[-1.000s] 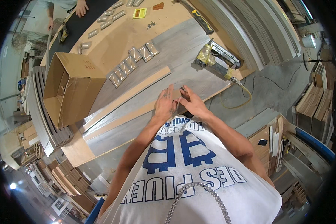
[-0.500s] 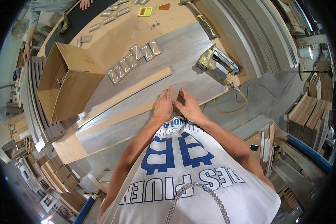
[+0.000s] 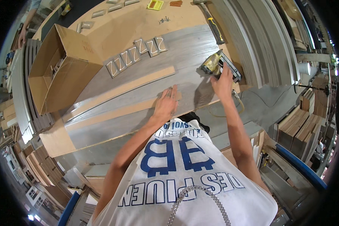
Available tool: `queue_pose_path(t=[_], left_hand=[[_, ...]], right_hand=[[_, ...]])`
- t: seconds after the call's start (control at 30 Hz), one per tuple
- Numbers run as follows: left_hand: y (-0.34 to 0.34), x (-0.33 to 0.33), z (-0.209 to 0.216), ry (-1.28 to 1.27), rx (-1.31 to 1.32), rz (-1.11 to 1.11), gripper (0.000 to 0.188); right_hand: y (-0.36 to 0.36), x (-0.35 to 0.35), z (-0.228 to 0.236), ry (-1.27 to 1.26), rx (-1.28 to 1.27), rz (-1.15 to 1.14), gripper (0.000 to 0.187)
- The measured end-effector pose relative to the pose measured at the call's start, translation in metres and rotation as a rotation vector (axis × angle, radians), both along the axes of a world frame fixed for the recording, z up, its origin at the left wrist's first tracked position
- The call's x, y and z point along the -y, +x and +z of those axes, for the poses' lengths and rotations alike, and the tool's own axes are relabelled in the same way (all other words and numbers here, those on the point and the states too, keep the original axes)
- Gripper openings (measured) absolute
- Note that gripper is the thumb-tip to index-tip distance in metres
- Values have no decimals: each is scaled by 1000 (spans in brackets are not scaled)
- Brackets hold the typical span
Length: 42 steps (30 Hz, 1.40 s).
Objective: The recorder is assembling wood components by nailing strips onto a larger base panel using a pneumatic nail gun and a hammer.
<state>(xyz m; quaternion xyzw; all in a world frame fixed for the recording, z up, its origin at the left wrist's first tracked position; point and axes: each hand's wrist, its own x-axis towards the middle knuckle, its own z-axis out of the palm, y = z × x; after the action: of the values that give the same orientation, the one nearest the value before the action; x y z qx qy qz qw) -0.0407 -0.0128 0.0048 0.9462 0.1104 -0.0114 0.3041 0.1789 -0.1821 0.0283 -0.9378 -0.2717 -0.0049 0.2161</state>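
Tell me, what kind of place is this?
Probably a woodworking workshop: there's what looks like a nail gun at the right hand, a hammer, and long stacked boards.

The one view looks steeply down from the wearer's head through a wide fisheye: shirt (image 3: 177, 162) nearest the lens, tabletop (image 3: 139, 26) stretching away beyond, nail gun (image 3: 211, 62) right of centre, straight edges bowing toward the dark rim

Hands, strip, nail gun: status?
Left hand flat on near strip. Right hand at nail gun. Near strip lies on grey board. Hammer beyond nail gun.
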Motion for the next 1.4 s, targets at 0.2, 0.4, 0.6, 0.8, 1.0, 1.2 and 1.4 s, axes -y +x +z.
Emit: queue_pose_path(t=[0.2,0.4,0.6,0.8,1.0,1.2,1.4], left_hand=[[9,2,-6,-18,-10,-24,81],[11,1,-12,-14,54,-39,80],[8,4,-23,-14,129,-24,79],[8,1,-18,9,152,-17,79],[6,-4,-18,-39,147,-4,84],[4,-3,-20,-47,149,9,86],[5,-4,-18,-80,154,21,84]], right_hand=[[26,-10,3,-282,-222,-83,82],[28,4,-5,-327,-238,-81,84],[31,18,23,-133,-185,21,60],[-1,14,103,-123,-488,-21,49],[-56,0,130,-195,-741,84,41],[-87,-6,110,-301,-840,144,35],[-100,-15,103,-258,-858,35,33]])
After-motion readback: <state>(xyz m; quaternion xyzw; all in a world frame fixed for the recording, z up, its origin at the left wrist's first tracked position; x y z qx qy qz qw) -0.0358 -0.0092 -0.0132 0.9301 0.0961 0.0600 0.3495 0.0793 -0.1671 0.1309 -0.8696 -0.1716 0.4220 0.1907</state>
